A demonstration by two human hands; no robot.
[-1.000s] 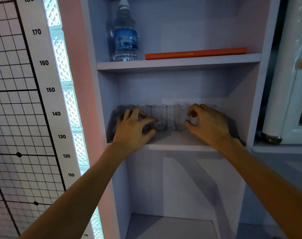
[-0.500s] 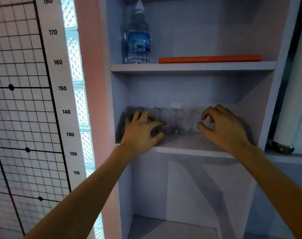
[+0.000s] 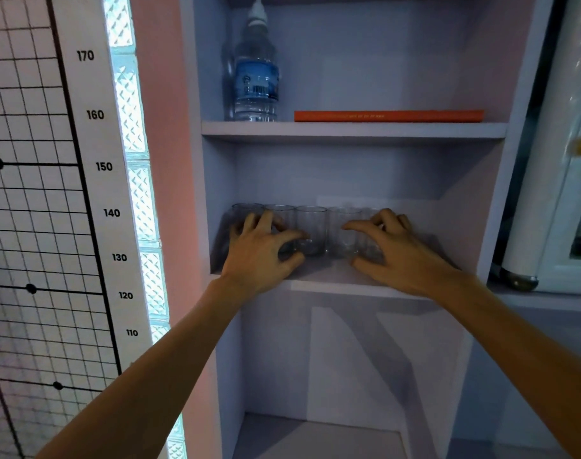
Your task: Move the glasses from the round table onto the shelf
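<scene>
Several clear glasses stand in a row on the middle board of the grey shelf. My left hand reaches over the left end of the row, its fingers and thumb curled round the second glass; the leftmost glass is partly hidden behind it. A third glass and a fourth glass stand free in the middle. My right hand curls round the rightmost glass, index finger on top and thumb low at its front.
On the upper board stand a water bottle and a flat orange book. A white fridge is at the right, a height chart and a glass-block strip at the left. A lower compartment opens below.
My right hand has moved left along the board with the rightmost glass, closing the gap to the row. My left hand has stayed on the left glasses.
</scene>
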